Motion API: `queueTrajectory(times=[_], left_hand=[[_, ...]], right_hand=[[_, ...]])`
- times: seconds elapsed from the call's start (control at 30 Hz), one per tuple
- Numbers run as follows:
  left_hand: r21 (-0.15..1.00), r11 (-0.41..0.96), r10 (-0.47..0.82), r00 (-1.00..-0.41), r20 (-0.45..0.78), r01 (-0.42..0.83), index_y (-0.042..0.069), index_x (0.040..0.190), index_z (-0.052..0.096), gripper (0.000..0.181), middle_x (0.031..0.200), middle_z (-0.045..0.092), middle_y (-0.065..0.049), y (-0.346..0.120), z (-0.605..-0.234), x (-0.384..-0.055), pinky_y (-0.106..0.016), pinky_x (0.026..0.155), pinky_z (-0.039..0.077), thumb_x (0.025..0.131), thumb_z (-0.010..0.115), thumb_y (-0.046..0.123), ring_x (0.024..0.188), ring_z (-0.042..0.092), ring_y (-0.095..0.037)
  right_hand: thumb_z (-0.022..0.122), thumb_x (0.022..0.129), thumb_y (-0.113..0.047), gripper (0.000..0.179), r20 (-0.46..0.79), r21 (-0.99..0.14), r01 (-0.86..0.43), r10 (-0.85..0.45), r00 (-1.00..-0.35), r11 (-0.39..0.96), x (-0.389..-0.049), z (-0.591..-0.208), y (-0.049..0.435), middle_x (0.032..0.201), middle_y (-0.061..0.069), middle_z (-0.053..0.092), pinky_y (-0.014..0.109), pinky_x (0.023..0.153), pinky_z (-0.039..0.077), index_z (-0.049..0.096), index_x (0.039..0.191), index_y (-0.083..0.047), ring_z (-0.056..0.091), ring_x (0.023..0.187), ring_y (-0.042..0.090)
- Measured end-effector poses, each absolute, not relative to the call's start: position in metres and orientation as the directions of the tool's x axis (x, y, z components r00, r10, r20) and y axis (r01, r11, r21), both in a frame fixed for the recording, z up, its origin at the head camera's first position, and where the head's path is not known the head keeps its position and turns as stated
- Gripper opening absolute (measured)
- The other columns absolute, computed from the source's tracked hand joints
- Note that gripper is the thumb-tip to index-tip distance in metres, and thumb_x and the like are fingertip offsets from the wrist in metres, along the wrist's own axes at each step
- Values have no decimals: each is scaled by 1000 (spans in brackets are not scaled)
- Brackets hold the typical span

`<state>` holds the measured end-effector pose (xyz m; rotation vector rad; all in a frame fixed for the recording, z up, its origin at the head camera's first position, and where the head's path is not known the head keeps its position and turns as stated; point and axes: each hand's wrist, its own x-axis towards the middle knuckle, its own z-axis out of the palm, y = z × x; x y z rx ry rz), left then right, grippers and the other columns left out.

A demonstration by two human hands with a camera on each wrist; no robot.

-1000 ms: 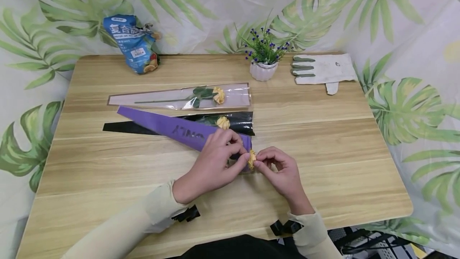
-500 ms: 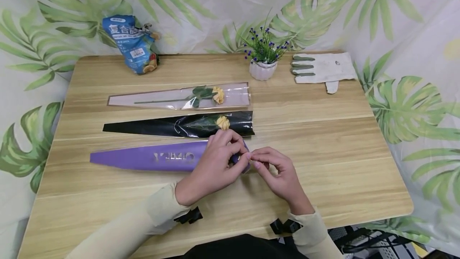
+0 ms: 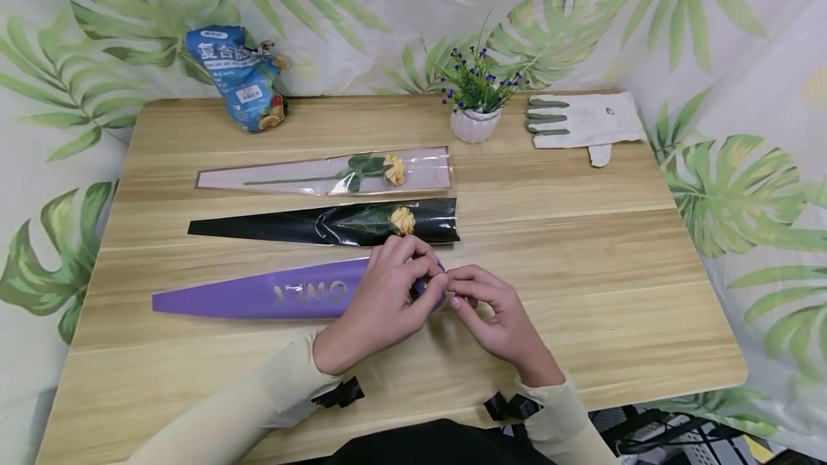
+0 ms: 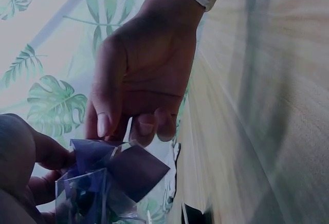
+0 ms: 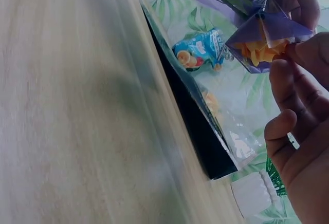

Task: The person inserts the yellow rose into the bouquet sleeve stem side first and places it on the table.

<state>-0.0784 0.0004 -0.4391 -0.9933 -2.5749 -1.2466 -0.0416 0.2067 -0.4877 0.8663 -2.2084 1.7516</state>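
Note:
My left hand (image 3: 388, 296) grips the purple flower sleeve (image 3: 245, 293) near its wide mouth, holding it above the table with its narrow end pointing left. A yellow rose (image 5: 262, 49) shows inside that mouth in the right wrist view. The thumb and forefinger of my right hand (image 3: 491, 311) pinch at the mouth's edge, right beside the petals. Clear film and a purple corner of the sleeve (image 4: 139, 170) stand between both hands in the left wrist view. In the head view, the fingers hide most of the rose.
Behind the hands lie a black sleeve (image 3: 284, 227) with a yellow rose and a pale pink sleeve (image 3: 271, 176) with another. Along the back are a blue pouch (image 3: 235, 77), a white potted plant (image 3: 474, 124) and a work glove (image 3: 601, 119). Everything stands on a wooden table (image 3: 614, 293).
The purple sleeve's narrow end has swung towards me, off the black sleeve. The rose at its mouth has gone from sight in the head view. The right hand has shifted slightly left.

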Motion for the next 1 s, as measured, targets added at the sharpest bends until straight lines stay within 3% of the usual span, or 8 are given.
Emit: queueTrajectory(times=[0.37,0.57,0.77,1.0], left_hand=[[678,425,504,-779,372,599,17,81,68,22,105,58,4,5,-437,-80,-40,86,35,100,62,27,94,46,-17],[706,415,496,-793,353,574,19,82,67,22,107,58,6,7,-439,-78,-39,86,34,101,60,27,93,45,-15],[706,415,508,-790,344,574,21,82,66,23,107,57,7,9,-441,-79,-40,87,35,102,58,28,94,46,-15],[689,416,522,-776,354,594,21,83,67,21,106,57,6,12,-442,-80,-39,86,34,101,59,27,95,46,-15]], right_hand=[[61,92,15,37,446,-864,-499,-350,-823,72,-40,-491,212,127,16,63,29,67,47,68,126,-1,56,83,19],[59,92,18,39,419,-880,-471,-372,-828,57,-40,-494,212,127,15,62,31,73,51,68,125,-1,60,90,27],[57,93,18,37,411,-889,-458,-391,-823,29,-41,-495,214,128,16,62,34,80,53,69,123,0,63,96,28],[57,98,11,27,292,-942,-331,-364,-885,49,-42,-491,215,122,13,66,39,69,57,72,117,0,64,91,31]])
